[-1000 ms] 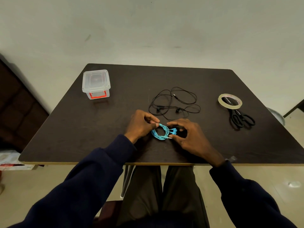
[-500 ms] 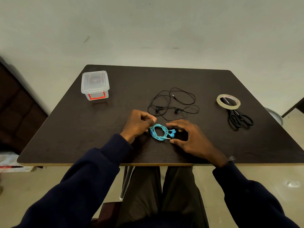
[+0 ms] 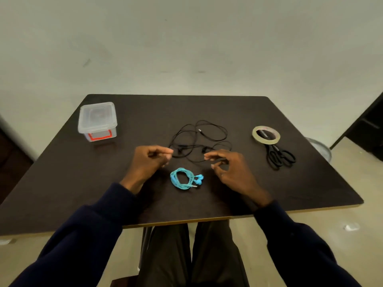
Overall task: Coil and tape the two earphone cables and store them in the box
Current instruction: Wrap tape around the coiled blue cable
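Observation:
The blue earphone cable (image 3: 183,179) lies coiled on the dark table (image 3: 238,112) near the front, its earbuds at the coil's right side. Neither hand touches it. My left hand (image 3: 150,162) hovers just left of and behind the coil, fingers loosely curled and empty. My right hand (image 3: 230,170) hovers to the right, fingers relaxed, holding nothing. The black earphone cable (image 3: 199,139) lies loose and tangled just beyond both sets of fingertips. A clear plastic box (image 3: 97,121) with a red handle stands at the back left, lid on.
A roll of tape (image 3: 266,135) lies at the right of the table, with black scissors (image 3: 279,157) just in front of it. The table's front edge runs above my legs. A wall rises behind the table.
Both hands have let go of the blue coil and lifted away toward the black cable. The coil now lies alone on the table.

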Available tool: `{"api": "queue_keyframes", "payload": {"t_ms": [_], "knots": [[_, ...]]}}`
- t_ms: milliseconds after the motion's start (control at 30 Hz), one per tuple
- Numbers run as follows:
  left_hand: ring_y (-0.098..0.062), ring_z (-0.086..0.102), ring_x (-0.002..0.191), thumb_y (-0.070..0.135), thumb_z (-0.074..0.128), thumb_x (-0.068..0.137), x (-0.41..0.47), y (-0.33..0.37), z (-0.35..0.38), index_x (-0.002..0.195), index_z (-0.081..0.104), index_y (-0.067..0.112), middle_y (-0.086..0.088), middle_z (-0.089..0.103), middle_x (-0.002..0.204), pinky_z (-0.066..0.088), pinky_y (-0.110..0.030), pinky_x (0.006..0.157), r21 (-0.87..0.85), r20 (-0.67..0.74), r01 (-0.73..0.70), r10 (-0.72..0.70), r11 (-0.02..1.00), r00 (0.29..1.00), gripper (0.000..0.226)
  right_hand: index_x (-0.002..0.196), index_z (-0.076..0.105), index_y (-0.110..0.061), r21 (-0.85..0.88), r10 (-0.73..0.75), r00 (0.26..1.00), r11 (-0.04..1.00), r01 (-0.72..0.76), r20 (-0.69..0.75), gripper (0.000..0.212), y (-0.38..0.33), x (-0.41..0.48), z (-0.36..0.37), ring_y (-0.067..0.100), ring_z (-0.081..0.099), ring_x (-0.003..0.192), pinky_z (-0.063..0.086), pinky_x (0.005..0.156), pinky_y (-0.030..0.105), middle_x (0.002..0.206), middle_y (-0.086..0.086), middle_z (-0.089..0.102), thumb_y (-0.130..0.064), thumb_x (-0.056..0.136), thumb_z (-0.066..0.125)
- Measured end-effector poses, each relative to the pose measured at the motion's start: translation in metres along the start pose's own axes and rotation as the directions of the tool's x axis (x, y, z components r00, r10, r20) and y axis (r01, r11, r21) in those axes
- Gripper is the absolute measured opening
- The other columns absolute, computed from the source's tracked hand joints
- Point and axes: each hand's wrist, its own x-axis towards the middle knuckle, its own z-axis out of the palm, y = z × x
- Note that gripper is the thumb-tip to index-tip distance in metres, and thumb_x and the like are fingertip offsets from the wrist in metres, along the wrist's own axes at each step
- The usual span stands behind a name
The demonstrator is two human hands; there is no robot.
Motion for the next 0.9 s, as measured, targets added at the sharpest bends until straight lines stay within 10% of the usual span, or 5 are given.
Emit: {"api": "queue_keyframes", "payload": {"t_ms": [200,400,600,900], "knots": [[-0.011,0.074,0.085,-0.005,0.077,0.078,0.007,-0.001,0.0,0.098,0.077,0.014,-0.002,0.078,0.089,0.058,-0.017,0.075,-0.03,-0.016,-0.044,0.043,0.999,0.999,0.027,0.105,0.076,-0.009,-0.174,0.076,0.97,0.978,-0.118,-0.232,0.026,0.022,0.023,-0.023,0.004,0.067,0.083,0.051,0.074,0.007,0.099,0.001,0.075,0.005,0.086,0.065],[-0.012,0.074,0.09,-0.004,0.074,0.081,0.021,0.0,-0.005,0.098,0.076,0.016,-0.001,0.078,0.092,0.055,-0.019,0.077,-0.089,0.006,-0.006,0.006,0.996,1.0,0.026,0.092,0.073,-0.003,-0.522,0.106,0.931,0.803,-0.288,-0.35,0.011,0.071,0.045,-0.073,0.029,0.066,0.09,0.055,0.081,0.044,0.094,0.014,0.071,0.0,0.087,0.063],[-0.013,0.073,0.09,-0.004,0.073,0.082,0.026,0.001,-0.002,0.1,0.076,0.013,-0.002,0.078,0.094,0.055,-0.018,0.072,-0.105,0.008,0.009,-0.008,0.994,1.0,0.025,0.107,0.065,0.0,-0.767,0.212,0.936,0.536,-0.352,-0.282,0.024,0.097,0.056,-0.083,0.039,0.054,0.11,0.049,0.091,0.047,0.115,0.021,0.064,-0.004,0.084,0.068],[-0.014,0.072,0.094,-0.003,0.07,0.084,0.029,0.012,0.002,0.107,0.073,0.007,-0.005,0.076,0.1,0.053,-0.018,0.072,-0.101,0.009,-0.022,0.023,0.995,1.0,0.025,0.127,0.065,-0.011,-0.697,0.221,0.949,0.645,-0.314,-0.223,0.039,0.098,0.058,-0.078,0.034,0.052,0.126,0.04,0.107,0.049,0.133,0.013,0.062,-0.005,0.089,0.066]]}}
